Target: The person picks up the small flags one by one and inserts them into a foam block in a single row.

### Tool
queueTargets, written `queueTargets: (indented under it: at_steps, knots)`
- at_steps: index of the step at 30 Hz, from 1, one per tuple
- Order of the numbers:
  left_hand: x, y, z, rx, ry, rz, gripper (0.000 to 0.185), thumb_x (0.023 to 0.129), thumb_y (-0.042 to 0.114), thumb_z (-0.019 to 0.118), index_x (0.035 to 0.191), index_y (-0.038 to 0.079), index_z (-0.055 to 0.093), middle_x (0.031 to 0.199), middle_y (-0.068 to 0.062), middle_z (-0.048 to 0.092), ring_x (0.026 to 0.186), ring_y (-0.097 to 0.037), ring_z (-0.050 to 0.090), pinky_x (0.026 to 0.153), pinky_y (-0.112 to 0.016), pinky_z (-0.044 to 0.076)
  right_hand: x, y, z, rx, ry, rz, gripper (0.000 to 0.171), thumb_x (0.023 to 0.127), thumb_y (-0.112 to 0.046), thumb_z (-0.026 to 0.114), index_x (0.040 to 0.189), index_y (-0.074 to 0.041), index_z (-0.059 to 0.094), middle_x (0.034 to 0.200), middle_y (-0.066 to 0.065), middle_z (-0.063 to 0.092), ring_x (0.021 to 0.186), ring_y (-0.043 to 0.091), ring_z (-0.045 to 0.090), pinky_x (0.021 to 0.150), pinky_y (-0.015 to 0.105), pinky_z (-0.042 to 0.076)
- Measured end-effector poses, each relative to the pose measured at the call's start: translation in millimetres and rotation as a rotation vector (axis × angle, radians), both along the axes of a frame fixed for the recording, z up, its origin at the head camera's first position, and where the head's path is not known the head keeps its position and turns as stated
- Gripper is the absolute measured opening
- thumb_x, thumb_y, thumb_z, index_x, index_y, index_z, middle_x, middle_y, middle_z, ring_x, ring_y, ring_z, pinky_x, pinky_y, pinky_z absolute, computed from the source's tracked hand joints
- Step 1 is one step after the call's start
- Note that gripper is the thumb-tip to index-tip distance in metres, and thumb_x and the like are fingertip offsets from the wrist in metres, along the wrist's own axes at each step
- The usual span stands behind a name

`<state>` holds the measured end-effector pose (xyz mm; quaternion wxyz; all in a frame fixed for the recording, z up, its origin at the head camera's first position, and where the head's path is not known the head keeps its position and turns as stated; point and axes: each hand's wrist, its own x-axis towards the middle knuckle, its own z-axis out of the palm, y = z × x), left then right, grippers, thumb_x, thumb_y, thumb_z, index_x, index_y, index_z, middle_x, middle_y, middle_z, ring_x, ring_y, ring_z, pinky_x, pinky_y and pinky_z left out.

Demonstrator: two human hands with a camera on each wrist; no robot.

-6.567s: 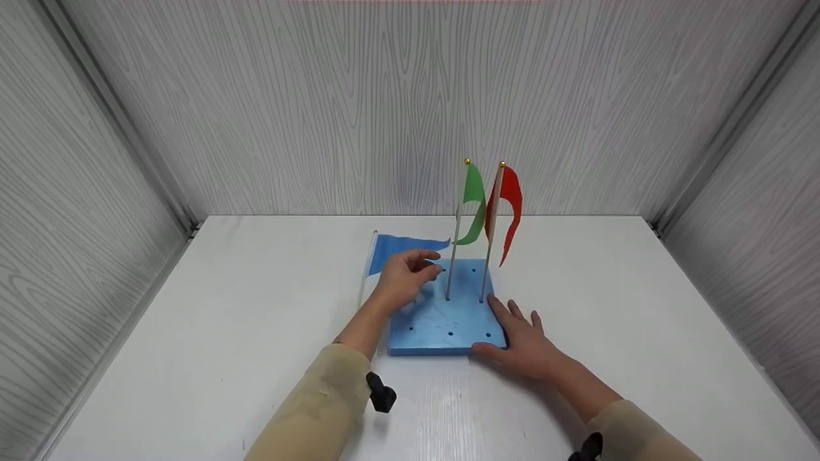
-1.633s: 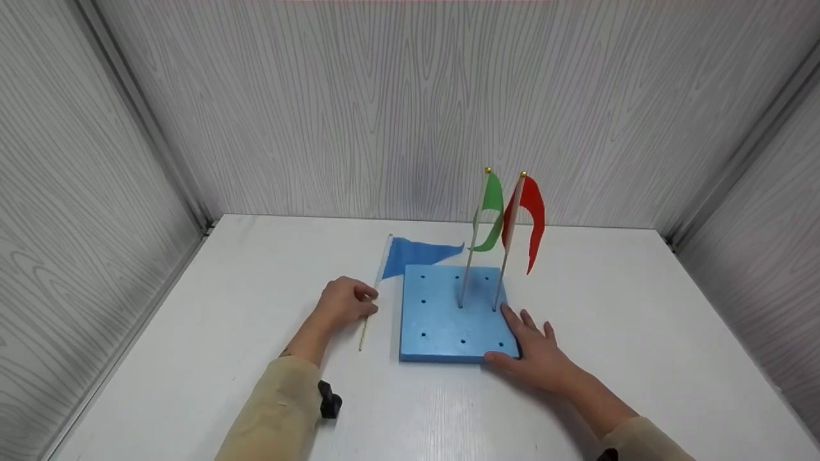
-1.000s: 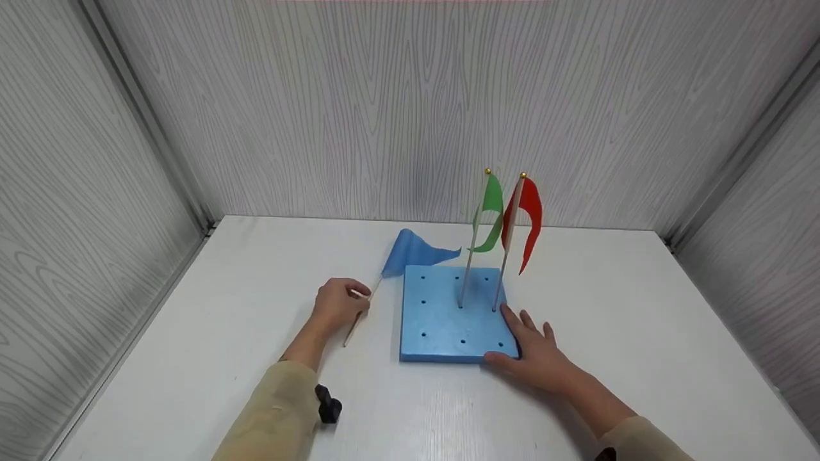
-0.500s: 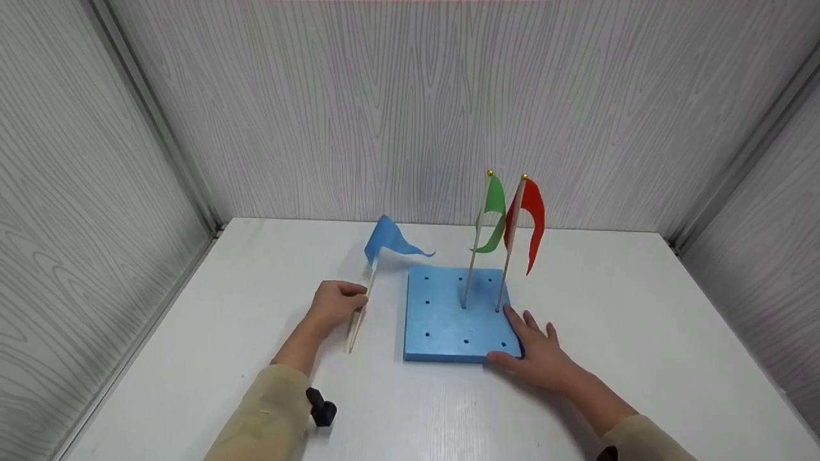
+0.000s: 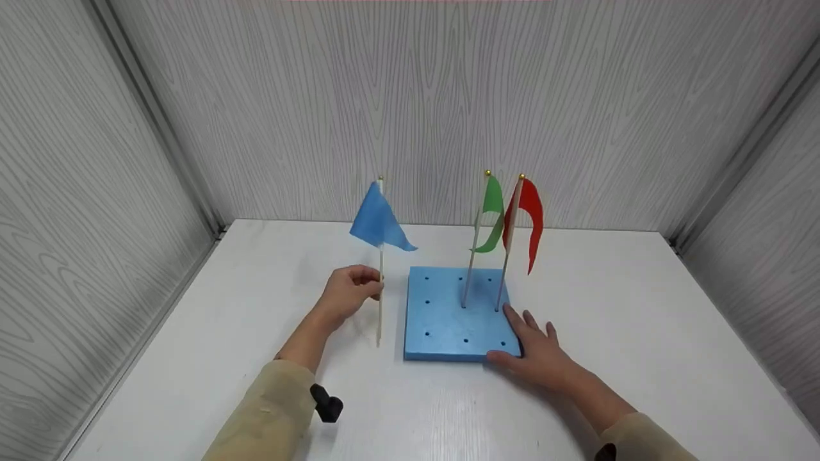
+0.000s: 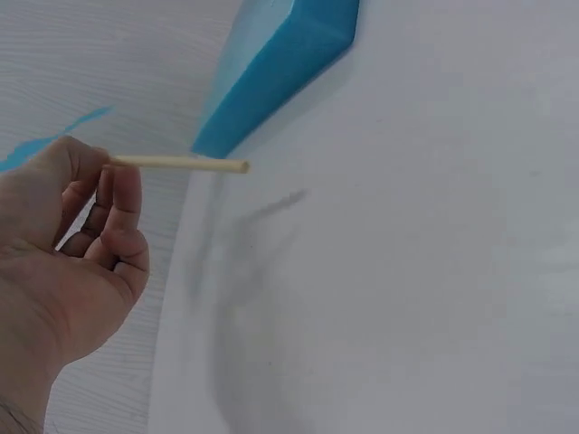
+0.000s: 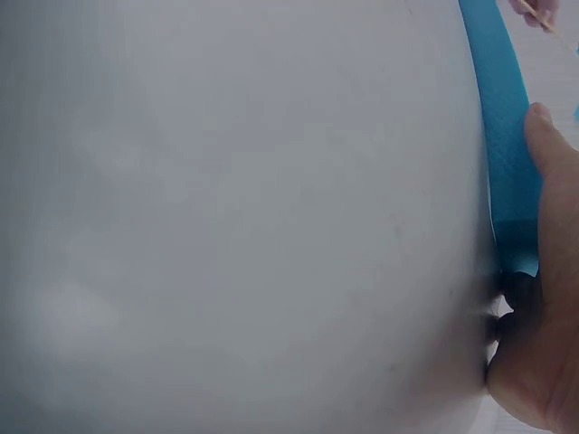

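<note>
The left hand [image 5: 349,291] pinches the stick of the blue flag [image 5: 379,224], fingers curled round it, holding it upright just left of the foam board [image 5: 442,326], stick end above the table [image 5: 256,358]. The right hand [image 5: 538,352] rests at the board's near right corner, fingers straight and slightly apart. The green flag [image 5: 492,211] and red flag [image 5: 530,214] stand in the board.

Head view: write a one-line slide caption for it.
Left hand holds a blue flag upright beside the blue foam board; right hand steadies the board, where green and red flags stand.
</note>
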<state>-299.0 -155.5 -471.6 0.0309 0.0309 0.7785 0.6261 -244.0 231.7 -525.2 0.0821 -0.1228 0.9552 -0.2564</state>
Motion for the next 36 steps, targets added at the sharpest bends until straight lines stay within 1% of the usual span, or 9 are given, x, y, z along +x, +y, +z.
queueTargets:
  at_steps: [4, 6, 11, 15, 20, 24, 28, 34, 36]
  knots:
    - [-2.0, 7.3, 8.3, 0.053, 0.052, -0.022, 0.011, 0.100, 0.003, 0.070, 0.111, 0.004, 0.072, 0.105, -0.012, 0.071, 0.097, -0.025, 0.071, 0.101, -0.044, 0.055, -0.8, -1.3, -0.6, 0.001, -0.001, -0.002, 0.115, 0.089, -0.080, 0.062, 0.172, -0.016, 0.015, 0.171, 0.019, 0.029, 0.161, 0.043, 0.009, 0.123, 0.068, -0.007]
    - [-3.3, 12.1, 12.8, 0.058, 0.066, -0.021, 0.010, 0.101, 0.005, 0.070, 0.110, 0.006, 0.073, 0.105, -0.011, 0.071, 0.099, -0.025, 0.071, 0.103, -0.043, 0.055, -0.7, -2.0, -0.6, 0.001, 0.000, -0.001, 0.115, 0.089, -0.081, 0.062, 0.172, -0.016, 0.014, 0.171, 0.019, 0.029, 0.161, 0.043, 0.009, 0.123, 0.068, -0.007]
    - [-5.3, 26.2, 22.8, 0.072, 0.097, -0.030, 0.011, 0.101, 0.007, 0.070, 0.112, 0.008, 0.074, 0.107, -0.010, 0.071, 0.102, -0.026, 0.071, 0.105, -0.047, 0.053, 1.0, -3.6, 0.5, -0.003, 0.001, -0.001, 0.115, 0.089, -0.081, 0.061, 0.172, -0.017, 0.014, 0.171, 0.018, 0.029, 0.161, 0.043, 0.009, 0.123, 0.068, -0.007]
    - [-7.1, 36.9, 25.8, 0.089, 0.125, -0.042, 0.012, 0.102, 0.007, 0.070, 0.113, 0.008, 0.074, 0.107, -0.010, 0.071, 0.103, -0.025, 0.070, 0.104, -0.048, 0.053, 2.6, -4.7, 1.1, -0.008, -0.007, -0.001, 0.115, 0.089, -0.081, 0.062, 0.172, -0.018, 0.014, 0.172, 0.018, 0.028, 0.161, 0.043, 0.008, 0.123, 0.068, -0.008]
    - [-9.6, 48.1, 27.6, 0.101, 0.165, -0.055, 0.013, 0.102, 0.006, 0.069, 0.114, 0.007, 0.074, 0.109, -0.011, 0.071, 0.103, -0.024, 0.069, 0.101, -0.043, 0.056, 3.9, -6.6, 1.1, -0.014, -0.003, -0.001, 0.115, 0.088, -0.081, 0.062, 0.172, -0.018, 0.015, 0.172, 0.017, 0.029, 0.162, 0.042, 0.008, 0.123, 0.068, -0.008]
    - [-11.2, 54.9, 27.1, 0.093, 0.162, -0.047, 0.014, 0.102, 0.005, 0.069, 0.115, 0.006, 0.074, 0.109, -0.010, 0.071, 0.103, -0.023, 0.069, 0.099, -0.039, 0.057, 4.6, -7.8, 0.2, -0.018, 0.013, 0.005, 0.114, 0.089, -0.079, 0.064, 0.172, -0.016, 0.016, 0.171, 0.017, 0.030, 0.161, 0.043, 0.010, 0.123, 0.069, -0.006]
    - [-11.5, 59.2, 25.8, 0.075, 0.156, -0.037, 0.014, 0.103, 0.006, 0.069, 0.116, 0.007, 0.074, 0.109, -0.009, 0.071, 0.104, -0.023, 0.069, 0.099, -0.038, 0.057, 5.1, -9.2, 0.7, -0.024, 0.025, 0.010, 0.113, 0.090, -0.077, 0.065, 0.171, -0.014, 0.017, 0.171, 0.018, 0.031, 0.161, 0.043, 0.010, 0.122, 0.070, -0.005]
    - [-12.1, 63.0, 22.5, 0.065, 0.170, -0.045, 0.014, 0.102, 0.006, 0.070, 0.115, 0.007, 0.074, 0.109, -0.009, 0.071, 0.104, -0.023, 0.069, 0.100, -0.043, 0.056, 5.8, -9.6, 0.6, -0.014, 0.027, 0.008, 0.114, 0.089, -0.078, 0.065, 0.171, -0.015, 0.017, 0.171, 0.017, 0.031, 0.161, 0.043, 0.010, 0.122, 0.070, -0.005]
    - [-12.3, 63.9, 21.3, 0.059, 0.170, -0.046, 0.014, 0.102, 0.007, 0.070, 0.115, 0.008, 0.074, 0.109, -0.008, 0.071, 0.103, -0.023, 0.069, 0.099, -0.042, 0.056, 5.8, -9.5, 0.2, -0.013, 0.026, 0.008, 0.115, 0.089, -0.078, 0.065, 0.171, -0.015, 0.016, 0.171, 0.017, 0.030, 0.161, 0.043, 0.010, 0.123, 0.070, -0.005]
